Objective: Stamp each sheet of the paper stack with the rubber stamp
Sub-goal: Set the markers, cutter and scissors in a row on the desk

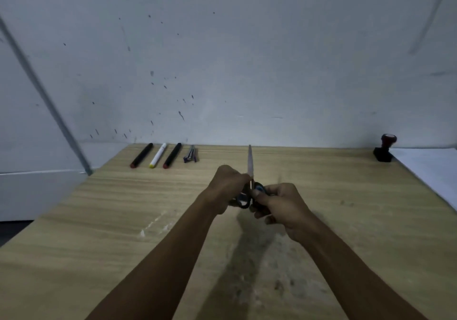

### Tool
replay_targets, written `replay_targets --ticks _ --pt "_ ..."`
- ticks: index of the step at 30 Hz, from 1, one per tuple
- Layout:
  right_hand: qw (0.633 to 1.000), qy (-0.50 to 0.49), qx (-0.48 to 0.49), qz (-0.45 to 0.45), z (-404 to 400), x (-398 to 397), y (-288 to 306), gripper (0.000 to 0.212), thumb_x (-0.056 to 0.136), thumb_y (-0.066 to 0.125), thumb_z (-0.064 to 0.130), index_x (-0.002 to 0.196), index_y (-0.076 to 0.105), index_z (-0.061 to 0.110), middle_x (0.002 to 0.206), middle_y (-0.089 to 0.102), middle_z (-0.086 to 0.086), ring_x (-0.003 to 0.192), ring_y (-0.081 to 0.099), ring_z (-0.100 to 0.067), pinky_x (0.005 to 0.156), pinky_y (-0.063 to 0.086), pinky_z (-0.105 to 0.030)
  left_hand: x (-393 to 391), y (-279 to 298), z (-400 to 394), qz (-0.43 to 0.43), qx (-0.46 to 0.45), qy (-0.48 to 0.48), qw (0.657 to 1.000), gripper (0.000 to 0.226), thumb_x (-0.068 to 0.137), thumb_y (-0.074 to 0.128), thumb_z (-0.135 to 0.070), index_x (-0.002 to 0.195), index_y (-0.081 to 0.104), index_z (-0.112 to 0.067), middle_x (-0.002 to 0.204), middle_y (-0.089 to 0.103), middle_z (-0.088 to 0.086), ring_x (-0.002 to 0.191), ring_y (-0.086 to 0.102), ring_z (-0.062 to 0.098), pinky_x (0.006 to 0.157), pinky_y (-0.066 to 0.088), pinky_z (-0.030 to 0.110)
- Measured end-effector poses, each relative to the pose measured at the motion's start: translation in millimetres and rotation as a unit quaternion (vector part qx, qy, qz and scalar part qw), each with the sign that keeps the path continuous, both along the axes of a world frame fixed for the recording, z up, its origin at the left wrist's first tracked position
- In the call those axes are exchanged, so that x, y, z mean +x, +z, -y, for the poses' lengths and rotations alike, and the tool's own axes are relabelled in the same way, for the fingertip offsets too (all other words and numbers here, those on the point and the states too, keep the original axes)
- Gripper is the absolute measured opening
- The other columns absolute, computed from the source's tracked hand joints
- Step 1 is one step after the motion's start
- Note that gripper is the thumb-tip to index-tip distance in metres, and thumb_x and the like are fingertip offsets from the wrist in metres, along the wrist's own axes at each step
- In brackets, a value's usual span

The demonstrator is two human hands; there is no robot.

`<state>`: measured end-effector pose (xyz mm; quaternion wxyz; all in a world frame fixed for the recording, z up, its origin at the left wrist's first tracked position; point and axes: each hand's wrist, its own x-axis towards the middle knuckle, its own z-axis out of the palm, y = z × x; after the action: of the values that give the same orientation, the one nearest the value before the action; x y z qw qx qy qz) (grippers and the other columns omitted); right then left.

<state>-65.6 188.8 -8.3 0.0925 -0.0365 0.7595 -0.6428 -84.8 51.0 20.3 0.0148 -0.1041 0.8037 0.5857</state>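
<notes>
The rubber stamp (385,149), dark with a round red-topped knob, stands at the table's far right corner by the wall. White paper (430,171) lies along the right edge beside it. Both hands meet above the table's middle on a pair of scissors (250,166) with dark handles and the blade pointing up and away. My left hand (228,186) grips near the blade's base and one handle loop. My right hand (277,203) holds the other handle. Both hands are far from the stamp.
Three markers (156,156), with red, yellow and red caps, lie in a row at the far left of the wooden table (99,233) by the wall. A small dark bundle (191,154) lies next to them. A white surface sits lower at the left.
</notes>
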Motion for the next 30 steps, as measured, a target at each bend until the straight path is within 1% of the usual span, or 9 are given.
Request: replay_targets --ticks 5,8,10,14,17,20,24,28,30 --pt "1.000 -0.001 0.013 0.029 29 -31 -3 0.020 0.094 0.063 0.025 0.103 0.070 0.009 0.079 0.075 -0.007 0.057 0.067 -0.015 0.051 0.047 -0.026 -15 -21 33 0.019 0.037 -0.040 0.998 0.024 0.093 0.060 -0.024 0.099 0.069 -0.003 0.082 0.071 0.014 0.074 0.071 0.025 0.050 0.050 0.025" --pt "0.997 0.002 0.062 0.046 43 -48 -8 0.027 0.088 0.070 0.032 0.107 0.064 0.013 0.078 0.072 -0.010 0.051 0.059 -0.018 0.047 0.041 -0.025 -36 -32 47 0.006 0.042 0.029 0.999 0.024 0.093 0.061 -0.018 0.092 0.068 0.004 0.077 0.066 0.015 0.065 0.066 0.018 0.047 0.046 0.022" --pt "0.992 0.000 0.117 0.037 46 -56 -12 0.035 0.083 0.074 0.034 0.108 0.055 0.020 0.075 0.068 -0.011 0.047 0.053 -0.017 0.041 0.034 -0.022 -56 -36 57 -0.001 -0.011 0.080 0.997 0.022 0.092 0.061 -0.015 0.089 0.067 0.005 0.075 0.061 0.013 0.057 0.056 0.014 0.047 0.040 0.022" --pt "0.979 0.012 0.203 -0.010 42 -71 -17 0.034 0.079 0.077 0.036 0.104 0.060 0.021 0.075 0.070 -0.007 0.050 0.062 -0.013 0.040 0.038 -0.020 -107 -34 74 0.034 -0.093 0.114 0.989 0.020 0.092 0.057 -0.012 0.085 0.057 0.007 0.081 0.053 0.017 0.073 0.052 0.026 0.057 0.040 0.034" --pt "0.972 0.033 0.231 -0.027 36 -79 -16 0.034 0.077 0.077 0.038 0.102 0.061 0.022 0.085 0.069 -0.008 0.067 0.068 -0.016 0.056 0.052 -0.027 -136 -28 82 0.046 -0.167 0.102 0.980 0.020 0.094 0.054 -0.015 0.087 0.054 0.004 0.085 0.057 0.018 0.090 0.059 0.032 0.069 0.051 0.040" --pt "0.966 0.045 0.250 -0.039 30 -86 -15 0.034 0.078 0.077 0.038 0.104 0.062 0.022 0.096 0.068 -0.010 0.083 0.068 -0.022 0.080 0.056 -0.038 -153 -29 91 0.038 -0.271 0.111 0.955 0.036 0.098 0.048 -0.024 0.111 0.054 0.009 0.112 0.061 0.023 0.104 0.060 0.035 0.076 0.049 0.039" --pt "0.962 0.042 0.267 -0.047 27 -93 -12 0.032 0.077 0.077 0.038 0.102 0.064 0.022 0.097 0.068 -0.008 0.084 0.068 -0.021 0.083 0.056 -0.039 -158 -34 97 0.025 -0.332 0.087 0.939 0.037 0.091 0.055 -0.038 0.095 0.057 0.000 0.115 0.058 0.021 0.093 0.060 0.028 0.074 0.047 0.036" --pt "0.950 0.036 0.306 -0.060 30 -96 -12 0.032 0.076 0.076 0.041 0.102 0.065 0.025 0.100 0.066 -0.004 0.091 0.065 -0.019 0.085 0.054 -0.037 -151 -44 91 0.059 -0.429 0.042 0.900 0.088 0.073 0.065 -0.063 0.141 0.036 -0.015 0.149 0.031 0.018 0.134 0.035 0.037 0.099 0.043 0.048" --pt "0.943 0.035 0.323 -0.072 31 -97 -13 0.033 0.077 0.075 0.042 0.104 0.065 0.026 0.103 0.064 -0.003 0.094 0.063 -0.018 0.087 0.053 -0.036 -147 -48 85 0.061 -0.467 0.037 0.881 0.085 0.080 0.060 -0.059 0.148 0.024 -0.022 0.156 0.016 0.017 0.140 0.022 0.040 0.103 0.036 0.052"
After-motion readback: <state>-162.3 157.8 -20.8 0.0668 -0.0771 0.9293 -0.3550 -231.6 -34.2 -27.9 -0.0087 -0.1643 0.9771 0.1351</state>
